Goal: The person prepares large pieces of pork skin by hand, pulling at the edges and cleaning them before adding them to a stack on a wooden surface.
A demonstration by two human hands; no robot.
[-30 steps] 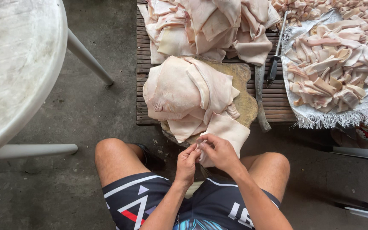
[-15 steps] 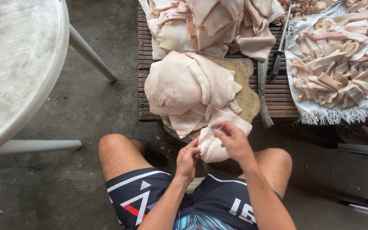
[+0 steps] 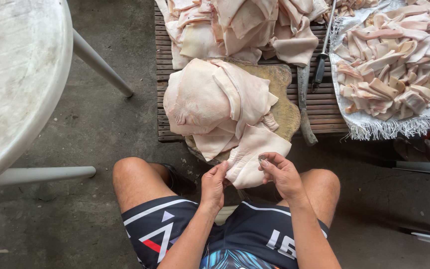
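**Hands pinch the low edge of a pale skin sheet**

Hands meet at the near end of the round wooden block [image 3: 279, 104], which sits on a low slatted pallet [image 3: 324, 107]. A pale sheet of skin [image 3: 252, 159] hangs off the near edge of that block, toward the person's knees. Its long way runs from the block down to the lap.

The left hand [image 3: 214, 184] is closed, with fingers pinching the sheet's lower left edge. The right hand [image 3: 282, 174] is closed too, thumb and finger pressed together at the sheet's right edge. Something small and shiny may be held there, but it is too tiny to tell. Both hands touch the sheet. The right hand sits a bit higher and nearer the block than the left. The sheet lies between them and just ahead of them.

On top of the block rests a heap of folded skin [image 3: 215, 99]. Past the block, on the far side, lies a bigger pile of skins [image 3: 245, 25]. To the right of the block, a long knife [image 3: 303, 107] lies on the pallet, and a thin dark-handled steel rod [image 3: 322, 60] lies just beside it. Further right of the block is a white cloth [image 3: 399, 124] full of cut strips [image 3: 394, 65]. Well left of the block stands a round white worktop [image 3: 11, 74] on the concrete floor [image 3: 100, 129].
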